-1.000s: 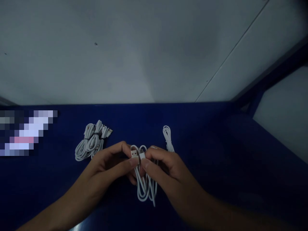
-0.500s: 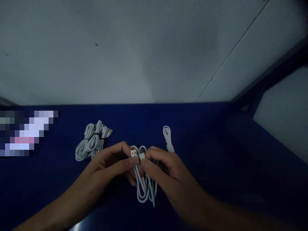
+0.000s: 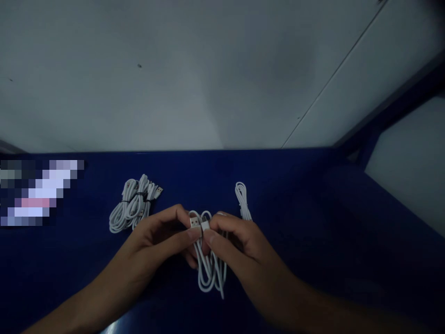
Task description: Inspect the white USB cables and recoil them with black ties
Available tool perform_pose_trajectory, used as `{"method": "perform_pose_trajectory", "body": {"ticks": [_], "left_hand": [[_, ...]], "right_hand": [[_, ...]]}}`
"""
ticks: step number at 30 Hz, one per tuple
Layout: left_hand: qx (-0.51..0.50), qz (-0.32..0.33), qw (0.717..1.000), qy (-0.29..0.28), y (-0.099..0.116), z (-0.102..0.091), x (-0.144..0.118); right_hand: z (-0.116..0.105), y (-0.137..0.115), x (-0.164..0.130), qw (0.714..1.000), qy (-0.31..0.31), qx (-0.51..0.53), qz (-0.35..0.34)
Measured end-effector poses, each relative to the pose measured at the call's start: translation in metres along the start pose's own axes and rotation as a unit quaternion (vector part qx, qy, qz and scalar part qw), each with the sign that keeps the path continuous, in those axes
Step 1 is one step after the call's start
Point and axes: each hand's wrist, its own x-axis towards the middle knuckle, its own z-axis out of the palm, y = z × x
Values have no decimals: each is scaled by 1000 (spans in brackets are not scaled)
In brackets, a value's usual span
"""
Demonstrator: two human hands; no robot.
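A looped white USB cable is held between my two hands above the blue table. My left hand pinches it at the metal USB plug, thumb in front and fingers behind. With thumb and forefinger, my right hand grips the second connector close beside the plug. Loops of the cable hang below the fingers, and two small loops show above them. My fingers hide part of the coil's middle.
Several coiled white cables with dark ties lie in a pile at the left on the blue table. Another white cable bundle lies beyond my right hand. A pale wall rises behind. A pixelated patch covers something at far left.
The USB plug in my left hand has tilted very slightly. Otherwise both hands keep the same hold on the cable, and the other cables have not moved.
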Motion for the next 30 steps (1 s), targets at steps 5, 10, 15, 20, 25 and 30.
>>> {"method": "perform_pose_trajectory", "body": {"ticks": [5, 10, 15, 20, 25, 30], "left_hand": [[-2, 6, 1000, -12, -1, -1, 1], [6, -6, 1000, -11, 1, 0, -2], [16, 9, 1000, -6, 6, 5, -3], [32, 21, 999, -8, 6, 6, -2], [26, 19, 999, -2, 4, 5, -2], [20, 12, 1000, -6, 3, 3, -3]], "right_hand": [[0, 0, -1, 1000, -6, -5, 5], [0, 0, -2, 999, 11, -35, -7], [-1, 0, -2, 999, 14, -50, -17], [-1, 0, -1, 997, 27, -66, -33], [0, 0, -1, 997, 30, -69, -35], [-1, -1, -2, 997, 25, -69, -38]]}}
